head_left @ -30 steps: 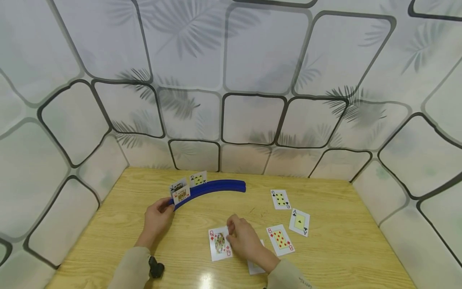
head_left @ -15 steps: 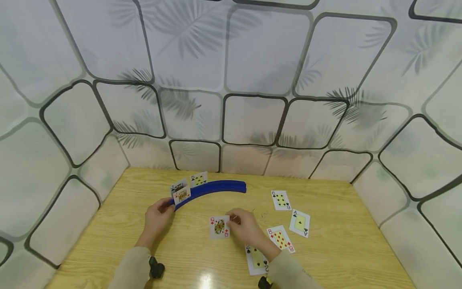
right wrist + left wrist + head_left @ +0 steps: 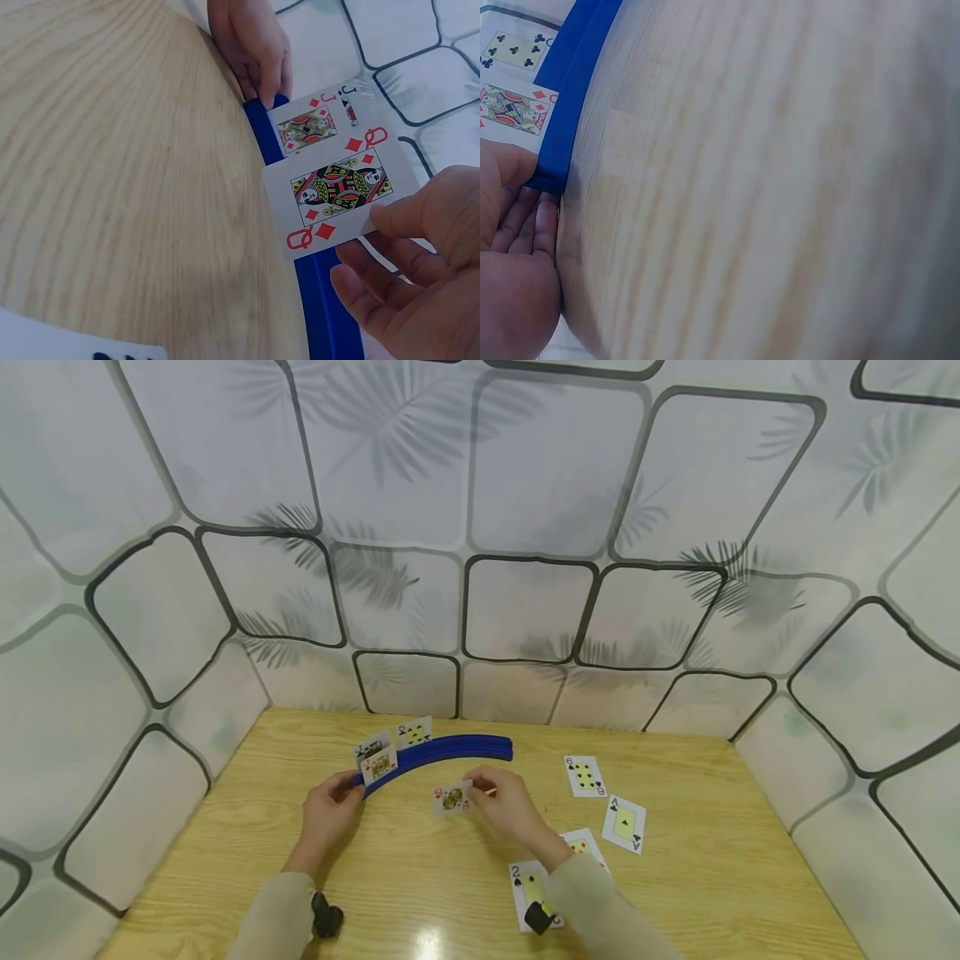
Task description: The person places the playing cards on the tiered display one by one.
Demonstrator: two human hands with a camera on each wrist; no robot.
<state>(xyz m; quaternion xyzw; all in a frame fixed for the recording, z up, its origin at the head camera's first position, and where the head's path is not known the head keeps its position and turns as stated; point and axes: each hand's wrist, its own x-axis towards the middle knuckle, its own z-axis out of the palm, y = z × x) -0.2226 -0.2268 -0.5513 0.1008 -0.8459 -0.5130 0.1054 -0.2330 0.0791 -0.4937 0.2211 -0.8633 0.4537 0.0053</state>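
Observation:
My left hand (image 3: 330,814) grips the near left end of a curved blue playing card holder (image 3: 468,746), thumb and fingers on either side of it. A jack of diamonds (image 3: 306,131) stands in the holder by that hand, in front of a black-suited jack (image 3: 349,111). Farther along stands a five of clubs (image 3: 414,732). My right hand (image 3: 510,806) pinches a queen of diamonds (image 3: 341,195) at one edge between thumb and fingers. In the head view the queen is tilted in the air, short of the holder; in the right wrist view it overlaps the blue strip.
On the wooden table (image 3: 420,893) to the right lie a six of spades (image 3: 585,777), an ace of clubs (image 3: 624,824), an eight of diamonds (image 3: 579,841) partly under the right forearm, and a two of spades (image 3: 527,881). Patterned walls (image 3: 525,610) border the table.
My right hand has lifted the queen of diamonds off the table and carried it forward toward the holder, tilting it. The two of spades has come into view. My left hand stays put.

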